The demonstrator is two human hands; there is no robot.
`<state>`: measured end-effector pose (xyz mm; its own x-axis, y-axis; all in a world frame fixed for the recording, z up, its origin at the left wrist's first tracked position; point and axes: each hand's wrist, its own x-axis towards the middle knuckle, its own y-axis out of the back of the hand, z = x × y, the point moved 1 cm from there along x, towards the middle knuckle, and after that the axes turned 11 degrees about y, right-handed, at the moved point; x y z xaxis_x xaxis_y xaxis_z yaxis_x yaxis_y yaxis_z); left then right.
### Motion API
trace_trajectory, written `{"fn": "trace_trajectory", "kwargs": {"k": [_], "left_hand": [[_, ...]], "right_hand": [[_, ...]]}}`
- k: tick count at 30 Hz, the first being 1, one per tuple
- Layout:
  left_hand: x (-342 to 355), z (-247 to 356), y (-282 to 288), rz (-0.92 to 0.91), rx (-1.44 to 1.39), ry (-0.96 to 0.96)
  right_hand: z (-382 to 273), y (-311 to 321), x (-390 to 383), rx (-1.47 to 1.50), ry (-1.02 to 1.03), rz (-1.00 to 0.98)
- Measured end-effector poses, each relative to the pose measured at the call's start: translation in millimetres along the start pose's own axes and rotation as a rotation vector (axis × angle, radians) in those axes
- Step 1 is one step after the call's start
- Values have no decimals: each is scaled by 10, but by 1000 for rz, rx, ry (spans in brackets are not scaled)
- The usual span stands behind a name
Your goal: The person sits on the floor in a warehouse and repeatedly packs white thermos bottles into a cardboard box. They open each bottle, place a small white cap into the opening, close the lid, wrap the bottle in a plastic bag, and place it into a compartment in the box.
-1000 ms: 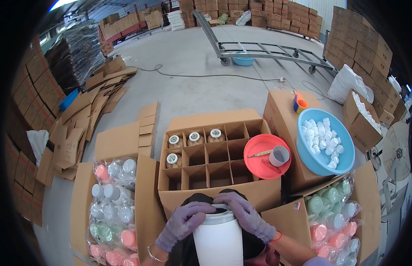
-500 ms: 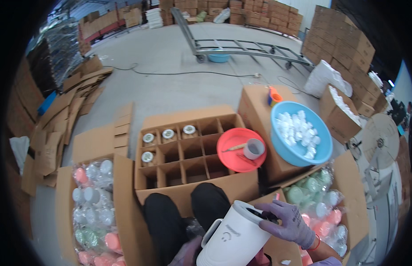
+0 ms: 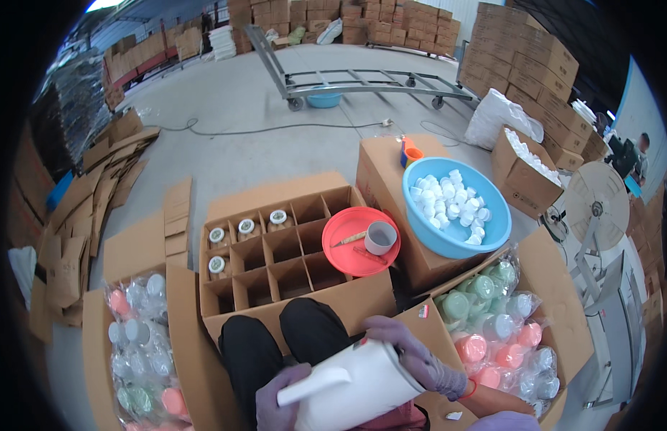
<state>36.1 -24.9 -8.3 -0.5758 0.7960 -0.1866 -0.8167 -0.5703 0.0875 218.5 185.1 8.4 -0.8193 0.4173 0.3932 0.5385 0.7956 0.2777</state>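
A white jug (image 3: 366, 391) with a long side handle lies tilted over my lap, held between both gloved hands. My left hand (image 3: 282, 399) is closed around its lower end, next to the free end of the handle. My right hand (image 3: 423, 359) grips the jug at its mouth, with fingers bent over the rim. Something dark shows at the mouth, mostly hidden under those fingers. Beyond my knees stands a divided carton (image 3: 297, 294) with several white-lidded jars in its far-left cells. A red tray (image 3: 337, 233) rests on its right corner, carrying a grey cup (image 3: 381, 238) and a thin stick-like tool.
A blue basin (image 3: 502, 241) of small white pieces sits on a closed carton (image 3: 380, 176), beside an orange cup (image 3: 413, 156). Open cartons of bagged coloured bottles flank me, left (image 3: 143, 345) and right (image 3: 502, 323). A metal trolley (image 3: 369, 86) and flattened cardboard (image 3: 78, 230) lie beyond.
The jug has been turned and tipped more level, so its printed side no longer shows and its handle faces up. Both hands moved with it. The view has shifted to the right.
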Motion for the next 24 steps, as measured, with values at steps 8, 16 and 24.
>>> {"fn": "trace_trajectory", "kwargs": {"k": [8,16,24], "left_hand": [[369,243,90,-150,5,388],[476,305,-9,-29,243,-261],[435,511,-57,166,507,-514]], "right_hand": [[134,104,75,-191,131,69],[345,195,150,132,-290,169],[275,111,232,499,-279,166]]}}
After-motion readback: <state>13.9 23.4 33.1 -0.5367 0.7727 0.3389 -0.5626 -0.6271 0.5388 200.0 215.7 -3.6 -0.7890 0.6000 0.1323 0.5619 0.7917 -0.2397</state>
